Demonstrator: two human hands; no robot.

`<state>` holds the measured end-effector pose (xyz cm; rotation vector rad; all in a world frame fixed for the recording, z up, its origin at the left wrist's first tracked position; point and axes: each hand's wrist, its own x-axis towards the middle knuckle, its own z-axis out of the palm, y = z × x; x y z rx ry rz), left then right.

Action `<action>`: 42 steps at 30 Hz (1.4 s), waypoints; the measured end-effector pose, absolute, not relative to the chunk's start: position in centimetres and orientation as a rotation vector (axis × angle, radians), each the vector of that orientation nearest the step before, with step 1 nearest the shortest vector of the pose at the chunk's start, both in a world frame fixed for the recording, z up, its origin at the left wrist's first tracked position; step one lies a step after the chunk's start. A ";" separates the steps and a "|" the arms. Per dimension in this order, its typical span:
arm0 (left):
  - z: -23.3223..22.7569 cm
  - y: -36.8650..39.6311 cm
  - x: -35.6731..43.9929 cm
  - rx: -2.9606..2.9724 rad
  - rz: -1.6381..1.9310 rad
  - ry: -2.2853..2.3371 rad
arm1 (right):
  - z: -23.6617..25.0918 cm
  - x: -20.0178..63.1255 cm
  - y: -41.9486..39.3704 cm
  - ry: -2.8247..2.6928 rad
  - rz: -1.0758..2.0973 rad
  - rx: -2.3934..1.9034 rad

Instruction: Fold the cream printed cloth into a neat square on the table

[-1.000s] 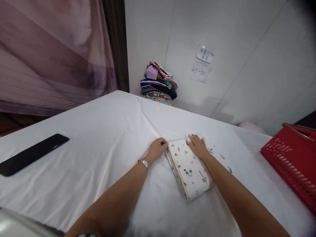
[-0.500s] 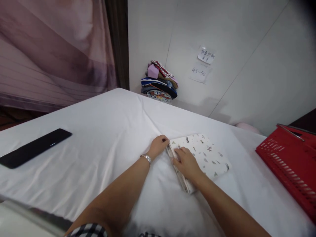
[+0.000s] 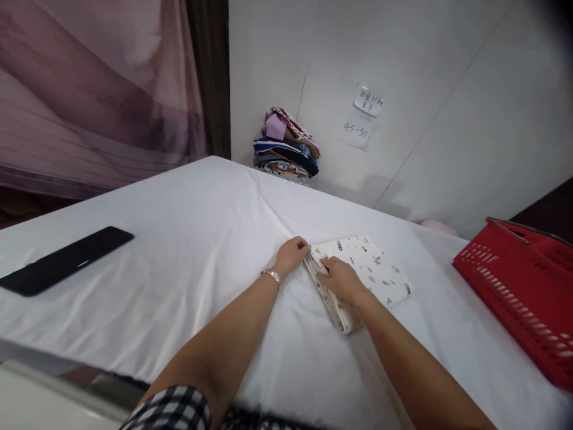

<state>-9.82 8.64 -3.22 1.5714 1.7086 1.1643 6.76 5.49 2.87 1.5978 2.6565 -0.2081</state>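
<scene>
- White printed cotton, folded into a flat rectangle, is the thing in hand: the folded cloth [image 3: 367,272] lies on the white-covered bench [image 3: 188,239], right of the frame's centre.
- Its long axis runs from lower left to upper right in the frame, and its layered fold edge faces left, toward both hands.
- The left hand [image 3: 293,255] sits at the upper-left corner of the folded cloth, fingers curled together and touching the edge; whether they pinch a layer cannot be told. A metal watch is on that wrist.
- The right hand [image 3: 341,279] lies palm down on the left part of the folded cloth, fingers together and pressing along the fold edge, not closed around anything.
- Both hands are at the same edge, close together but not touching; the right one is on the cloth, the left one beside it.
- Both forearms reach in from the lower edge of the frame and converge toward the cloth.
- A red basket [image 3: 519,292] stands at right, well apart; a black flat device [image 3: 67,260] lies far left; a clothes pile [image 3: 286,146] sits by the wall above.
</scene>
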 end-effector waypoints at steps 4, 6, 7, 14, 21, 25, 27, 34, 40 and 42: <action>-3.4 8.8 -9.7 1.562 1.162 1.711 | 3.1 7.2 6.1 2.666 -0.259 1.563; -3.4 8.8 -9.8 1.566 1.155 1.712 | 2.9 6.7 5.9 2.629 -0.183 1.581; -3.3 8.7 -9.8 1.574 1.152 1.713 | 2.7 6.3 5.7 2.602 -0.125 1.601; -3.0 8.5 -9.9 1.590 1.145 1.703 | 2.0 4.4 4.2 2.553 0.126 1.639; -2.6 8.4 -9.8 1.536 1.174 1.683 | 1.5 5.3 4.6 2.639 0.079 1.639; -2.5 8.2 -9.7 1.536 1.200 1.655 | 0.6 4.9 3.8 2.689 0.046 1.739; -2.5 8.1 -9.7 1.546 1.215 1.625 | 0.4 4.8 3.3 2.732 0.066 1.756; -2.7 8.2 -9.6 1.718 1.062 1.678 | 0.3 5.8 1.5 2.856 0.018 1.659; -2.9 8.4 -9.5 1.704 1.068 1.704 | -2.4 8.3 -2.9 2.968 0.116 1.558; -3.0 8.4 -9.4 1.703 1.080 1.702 | -3.2 8.9 -4.2 3.029 0.164 1.541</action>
